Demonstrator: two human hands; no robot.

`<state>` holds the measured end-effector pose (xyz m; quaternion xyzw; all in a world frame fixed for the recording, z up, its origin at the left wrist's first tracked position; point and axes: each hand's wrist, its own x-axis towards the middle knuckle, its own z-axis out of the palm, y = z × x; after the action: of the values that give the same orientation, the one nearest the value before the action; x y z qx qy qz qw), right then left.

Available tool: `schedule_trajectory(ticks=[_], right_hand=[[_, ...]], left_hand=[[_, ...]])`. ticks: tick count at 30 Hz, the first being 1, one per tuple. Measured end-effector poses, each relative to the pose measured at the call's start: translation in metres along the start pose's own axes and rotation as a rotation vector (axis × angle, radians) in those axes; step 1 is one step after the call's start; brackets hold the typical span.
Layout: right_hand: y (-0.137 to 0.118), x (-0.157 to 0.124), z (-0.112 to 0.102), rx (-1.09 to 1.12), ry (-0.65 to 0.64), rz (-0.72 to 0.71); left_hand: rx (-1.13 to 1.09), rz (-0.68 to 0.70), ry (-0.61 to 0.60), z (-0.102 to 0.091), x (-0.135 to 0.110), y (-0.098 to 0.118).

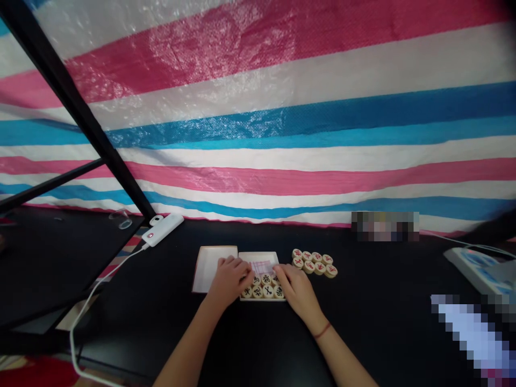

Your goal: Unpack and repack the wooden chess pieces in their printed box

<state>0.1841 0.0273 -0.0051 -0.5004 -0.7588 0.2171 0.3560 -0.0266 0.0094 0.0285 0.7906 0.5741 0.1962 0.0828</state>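
A small white box (262, 300) stands on the black table with xiangqi pieces (268, 291) in its near part, their dark characters facing up. At its far part is a folded paper sheet (261, 267) with a pinkish grid. My left hand (229, 280) has curled fingers at the sheet's left edge; my right hand (297, 290) has its fingers at the right edge. Both look closed on the paper, though the fingertips are partly hidden. The box lid (215, 260) lies left of the box, partly behind my left hand. Red-marked xiangqi pieces (314, 262) sit stacked to the right.
At the back left lies a white power strip (164, 230), with a white cable (94, 287) trailing to the near left. A pale device (479, 269) is at the far right. Black metal poles (76, 102) and a striped tarp (282, 177) bound the table (387, 322).
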Motion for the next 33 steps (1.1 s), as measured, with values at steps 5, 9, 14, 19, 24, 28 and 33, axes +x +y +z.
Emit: schedule_trajectory(ticks=[5, 9, 14, 19, 24, 28, 33], right_hand=[[-0.017, -0.011, -0.004, -0.045, 0.212, -0.157], [-0.034, -0.025, 0.001, -0.018, 0.177, -0.253], [-0.031, -0.03, 0.004, -0.001, 0.183, -0.275], [-0.027, -0.026, 0.004, -0.024, 0.193, -0.308], [-0.02, -0.031, -0.006, -0.038, 0.329, -0.119], [0.0, -0.035, -0.022, -0.077, 0.446, 0.173], [0.014, -0.033, -0.028, -0.166, 0.301, 0.154]], left_hand=[[-0.304, -0.004, 0.213, -0.014, 0.001, 0.011], [-0.528, -0.15, 0.131, -0.015, 0.009, 0.044], [-0.698, -0.135, 0.04, 0.001, 0.015, 0.058], [-0.725, -0.12, 0.047, 0.01, 0.009, 0.046], [-0.711, -0.13, 0.153, 0.007, 0.007, 0.038], [-0.69, -0.245, 0.181, 0.003, 0.005, 0.038], [-0.807, -0.374, 0.208, 0.003, 0.001, 0.04]])
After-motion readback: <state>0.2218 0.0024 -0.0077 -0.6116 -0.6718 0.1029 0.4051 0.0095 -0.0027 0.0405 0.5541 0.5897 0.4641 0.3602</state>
